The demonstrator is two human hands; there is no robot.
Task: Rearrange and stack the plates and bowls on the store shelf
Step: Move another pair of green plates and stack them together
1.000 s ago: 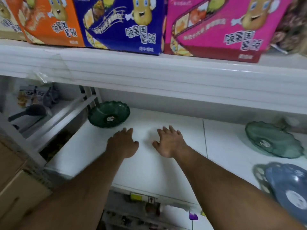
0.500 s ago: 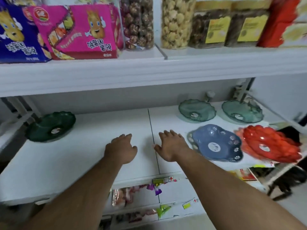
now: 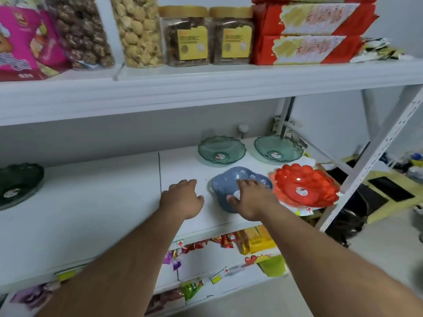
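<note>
Both hands reach over the shelf (image 3: 91,220): right hand (image 3: 249,200) spread on the blue bowl (image 3: 223,186), left hand (image 3: 183,197) loosely curled, empty, beside it. Nothing looks stacked yet; green and red dishes surround the bowl singly.

Middle shelf (image 3: 91,213): one bowl (image 3: 18,183) far left, well apart from the rest. Right end: two bowls at the back, side by side (image 3: 221,151) (image 3: 278,148); two plates in front of them (image 3: 231,188) (image 3: 305,187), edges touching or overlapping. Right hand (image 3: 250,199) on the left front plate, left hand (image 3: 183,199) just left of it. Jars (image 3: 207,35) and boxes (image 3: 306,30) on shelf above, snack packs (image 3: 256,239) below
</note>
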